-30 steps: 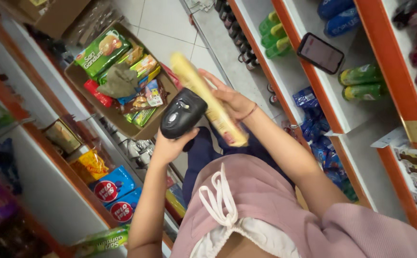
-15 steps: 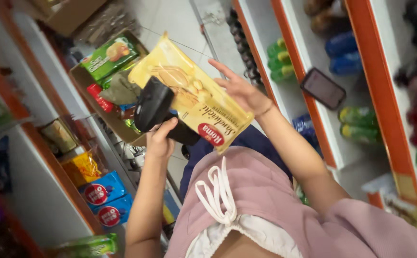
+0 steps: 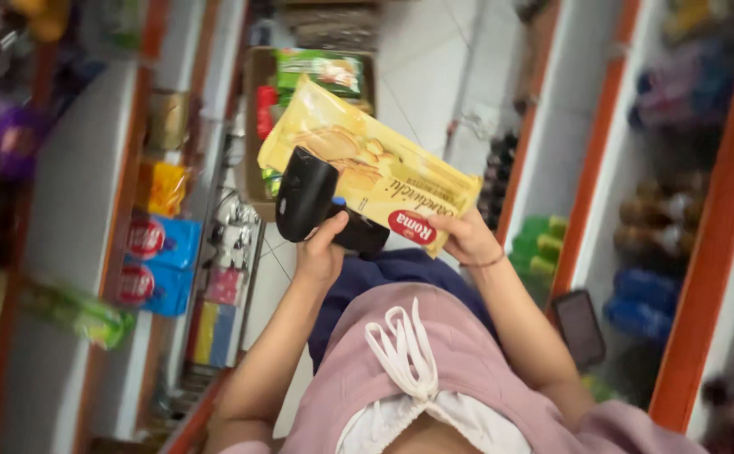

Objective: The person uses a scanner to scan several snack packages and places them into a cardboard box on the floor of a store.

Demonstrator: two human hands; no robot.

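Observation:
My left hand (image 3: 320, 252) grips a black handheld barcode scanner (image 3: 304, 195), its head held over a long yellow biscuit packet (image 3: 367, 164). My right hand (image 3: 468, 237) holds that packet by its lower end, face up and slanting away from me. Scanner and packet overlap in front of my chest.
A cardboard box (image 3: 253, 126) of packaged snacks sits on the tiled floor ahead. Orange-edged shelves run down both sides: blue and yellow packets (image 3: 152, 252) on the left, bottles (image 3: 539, 248) on the right. A dark phone (image 3: 580, 328) lies on a right-hand shelf.
The packet has turned from edge-on to face up. The scanner has come down over the packet's middle. My view has swung, so the aisle now runs straight ahead.

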